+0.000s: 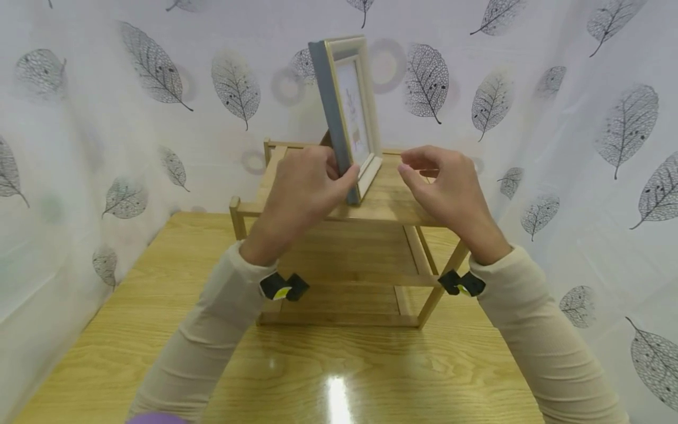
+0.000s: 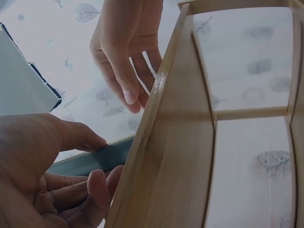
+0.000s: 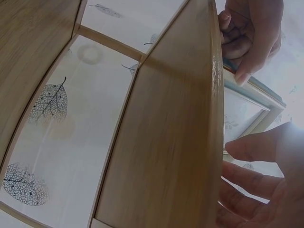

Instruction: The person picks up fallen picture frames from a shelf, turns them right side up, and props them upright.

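Observation:
A picture frame (image 1: 346, 112) with a cream and gold front and blue-grey sides stands on edge over the top shelf (image 1: 392, 197) of a wooden rack, turned so its picture faces right. My left hand (image 1: 304, 191) grips its lower left side, thumb on the near edge and fingers behind. In the left wrist view the thumb (image 2: 80, 137) presses the blue-grey side. To the right of the picture frame my right hand (image 1: 450, 182) hovers over the shelf, thumb and fingers bent loosely with a gap between them, holding nothing. The right wrist view shows that hand (image 3: 256, 180) beside the shelf edge.
The wooden rack has lower shelves (image 1: 344, 253) under the top one and stands on a wood-grain table (image 1: 339, 359). Behind it and on both sides hangs a white curtain (image 1: 201, 35) with a leaf print. A purple thing (image 1: 156, 418) shows at the bottom edge.

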